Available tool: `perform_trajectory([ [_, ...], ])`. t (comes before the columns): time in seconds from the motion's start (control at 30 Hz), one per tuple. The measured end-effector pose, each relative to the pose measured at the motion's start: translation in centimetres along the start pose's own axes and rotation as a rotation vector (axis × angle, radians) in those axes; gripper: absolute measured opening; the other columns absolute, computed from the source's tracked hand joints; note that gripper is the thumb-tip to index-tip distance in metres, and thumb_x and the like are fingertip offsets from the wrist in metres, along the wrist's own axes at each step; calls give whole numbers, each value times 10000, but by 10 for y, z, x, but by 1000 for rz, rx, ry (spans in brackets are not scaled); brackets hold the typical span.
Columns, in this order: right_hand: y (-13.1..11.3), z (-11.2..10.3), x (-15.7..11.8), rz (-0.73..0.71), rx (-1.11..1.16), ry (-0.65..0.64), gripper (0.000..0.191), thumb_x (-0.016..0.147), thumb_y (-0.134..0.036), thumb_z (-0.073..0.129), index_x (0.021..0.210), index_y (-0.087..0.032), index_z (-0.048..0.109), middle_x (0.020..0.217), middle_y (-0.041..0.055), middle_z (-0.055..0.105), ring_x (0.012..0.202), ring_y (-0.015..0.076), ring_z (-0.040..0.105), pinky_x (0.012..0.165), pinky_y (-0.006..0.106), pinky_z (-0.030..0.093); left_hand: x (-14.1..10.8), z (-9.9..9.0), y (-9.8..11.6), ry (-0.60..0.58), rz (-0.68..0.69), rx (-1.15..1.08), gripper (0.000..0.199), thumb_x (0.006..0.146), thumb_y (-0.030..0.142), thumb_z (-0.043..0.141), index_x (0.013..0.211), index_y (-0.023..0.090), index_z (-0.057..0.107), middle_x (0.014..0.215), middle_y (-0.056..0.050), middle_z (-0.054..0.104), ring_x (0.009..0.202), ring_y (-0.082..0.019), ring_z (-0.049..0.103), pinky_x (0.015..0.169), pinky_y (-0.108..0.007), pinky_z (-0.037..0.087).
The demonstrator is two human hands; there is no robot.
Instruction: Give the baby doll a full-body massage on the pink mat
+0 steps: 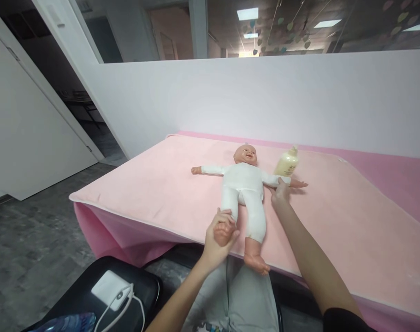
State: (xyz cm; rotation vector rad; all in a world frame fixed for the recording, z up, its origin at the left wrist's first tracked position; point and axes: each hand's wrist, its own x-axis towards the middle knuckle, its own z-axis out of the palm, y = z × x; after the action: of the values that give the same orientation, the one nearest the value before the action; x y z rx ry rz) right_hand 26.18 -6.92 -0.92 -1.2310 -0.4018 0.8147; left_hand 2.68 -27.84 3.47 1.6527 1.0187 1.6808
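Observation:
A baby doll (245,177) with a white cloth body lies on its back on a pink blanket (154,184), head toward the wall and arms spread. My left hand (219,240) is wrapped round the doll's foot on the left side. My right hand (281,192) grips the doll's sleeved arm on the right, near the wrist. The doll's other foot (255,258) hangs at the table's front edge. Just behind the held arm stands a pale yellow pump bottle (286,163), its lower part partly hidden by that arm.
A white wall (251,101) with a window above stands behind the table. At lower left, a black chair (74,286) holds a white device (112,289) with a cable and something blue and shiny (69,322). A white door (37,115) is at far left.

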Motion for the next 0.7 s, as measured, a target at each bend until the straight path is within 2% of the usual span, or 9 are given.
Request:
perform_trajectory([
  [0.07, -3, 2, -9, -146, -114, 59, 438, 711, -353, 562, 1106, -179, 487, 1136, 93, 584, 1017, 220, 590, 888, 408, 509, 15, 1, 8, 2, -6, -35, 209, 729, 301, 706, 787, 200, 532, 872, -47, 644, 1092, -235, 599, 1048, -425, 401],
  [0.13, -5, 3, -19, -345, -226, -1, 438, 685, -336, 587, 1082, -159, 531, 1097, 98, 612, 983, 229, 596, 912, 409, 478, 49, 4, 7, 26, 12, -79, 248, 703, 322, 734, 802, 197, 545, 919, -52, 647, 1136, -244, 578, 1063, -428, 385],
  [0.2, -8, 3, -29, -567, -357, -205, 394, 697, -292, 548, 1068, -162, 578, 1072, 92, 632, 983, 230, 586, 923, 414, 458, 88, 11, -6, -55, 49, -138, 274, 683, 328, 749, 825, 188, 561, 949, -60, 654, 1167, -247, 558, 1068, -433, 376],
  [0.27, -9, 2, -36, -753, -508, -410, 392, 688, -226, 502, 1058, -174, 619, 1075, 91, 638, 1032, 236, 558, 964, 431, 421, 119, 20, -26, -218, 38, -179, 283, 662, 320, 759, 829, 176, 582, 980, -76, 660, 1157, -246, 563, 1063, -435, 376],
  [0.33, -9, 2, -39, -838, -582, -507, 421, 667, -184, 484, 1059, -181, 636, 1096, 93, 634, 1072, 238, 536, 1001, 441, 388, 134, 29, -43, -269, -30, -187, 334, 621, 315, 781, 857, 165, 600, 1009, -96, 665, 1115, -251, 585, 1042, -446, 392],
  [0.4, -9, 2, -38, -777, -522, -465, 422, 678, -198, 501, 1082, -184, 622, 1099, 83, 633, 1049, 230, 553, 989, 432, 405, 134, 33, -46, -287, -51, -188, 356, 616, 307, 785, 888, 161, 608, 1057, -110, 659, 1158, -259, 563, 1052, -443, 381],
  [0.47, -7, 4, -33, -627, -373, -333, 422, 694, -248, 544, 1109, -178, 586, 1092, 70, 634, 1002, 217, 583, 952, 412, 444, 120, 29, -36, -276, -30, -183, 332, 651, 307, 768, 905, 167, 606, 1085, -107, 650, 1215, -256, 527, 1069, -423, 365],
  [0.6, -4, 6, -16, -252, -83, -24, 440, 712, -291, 569, 1127, -158, 505, 1158, 86, 598, 1028, 204, 597, 916, 379, 495, 60, 10, -9, -188, -18, -124, 268, 710, 298, 726, 907, 182, 585, 1050, -84, 642, 1262, -245, 489, 1095, -403, 341],
  [0.7, -1, 3, -3, 13, 63, -11, 402, 781, -292, 473, 1164, -176, 444, 1229, 96, 552, 1067, 194, 592, 851, 378, 543, 12, 1, -2, -64, -158, -74, 234, 720, 300, 714, 859, 185, 566, 997, -80, 641, 1230, -255, 515, 1091, -430, 350],
])
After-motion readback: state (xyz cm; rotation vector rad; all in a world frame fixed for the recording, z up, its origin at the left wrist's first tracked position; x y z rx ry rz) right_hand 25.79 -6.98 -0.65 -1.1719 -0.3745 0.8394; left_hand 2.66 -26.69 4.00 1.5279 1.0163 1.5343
